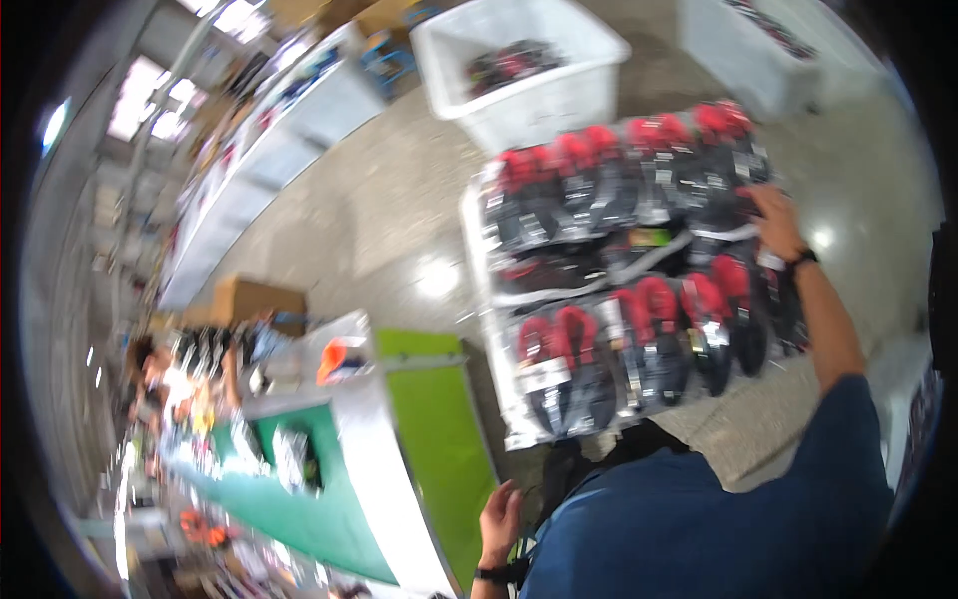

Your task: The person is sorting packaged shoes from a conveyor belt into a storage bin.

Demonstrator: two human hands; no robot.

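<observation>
Several black shoes with red linings [656, 299], many in clear plastic bags, lie in rows on a white-edged cart or tray [489, 324] in front of me. At its far right, my right hand [776, 225] reaches out with fingers stretched onto the black shoes [720, 205] at the edge. Motion blur softens the fingertips, and no firm grip shows. My left hand [501, 521] hangs low by my side, close to the green panel of a work table. Its fingers are loosely bent and apart, with nothing in them.
A white bin [539, 100] with dark and red items stands beyond the shoes; another white bin [743, 60] is at the far right. To the left is a conveyor table with a green belt [334, 499] and a green end panel [434, 439]. A person [205, 359] stands beyond it.
</observation>
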